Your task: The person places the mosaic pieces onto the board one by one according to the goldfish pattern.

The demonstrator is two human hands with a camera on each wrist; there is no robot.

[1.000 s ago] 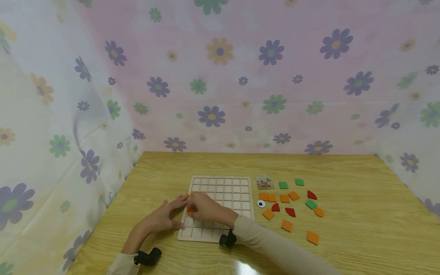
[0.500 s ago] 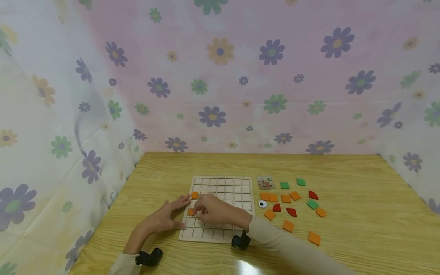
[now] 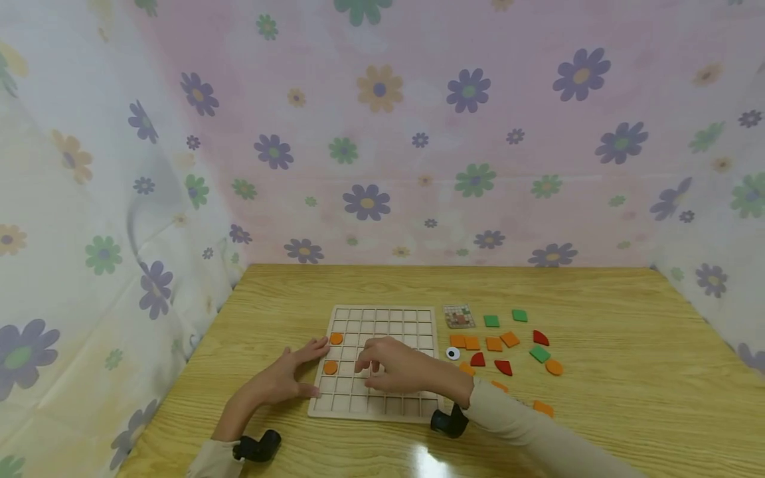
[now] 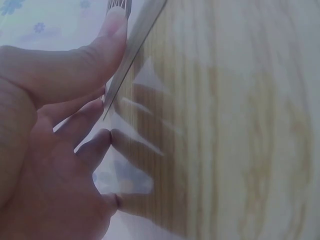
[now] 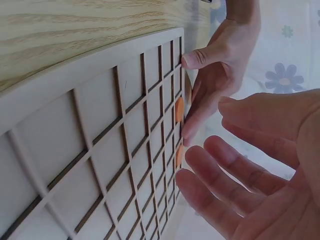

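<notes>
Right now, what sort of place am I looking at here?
Probably a small indoor spot set up for tabletop play, though I can't be sure: flowered cloth surrounds a wooden table on three sides, and a grid board lies there beside loose colored pieces.

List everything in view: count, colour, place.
Table: 1, wood-toned, beneath everything
Floral backdrop: sheet count unclear, pink and white, behind and beside table
Grid board: 1, pale wood, on table
Discs: 3, orange, two in board's leftmost column, one loose at right
Squares: 7 visible, orange, right of board, some partly hidden
Small tiles: 3, green, right of board
Quarter-circles: 3, red, right of board
Eye piece: 1, white and black, right of board
Pattern card: 1, multicoloured, by board's far right corner
Wrist cameras: 2, black, on wrists
Sleeves: 2, beige, on forearms
Left hand: 1, at board's left edge
Right hand: 1, over board
</notes>
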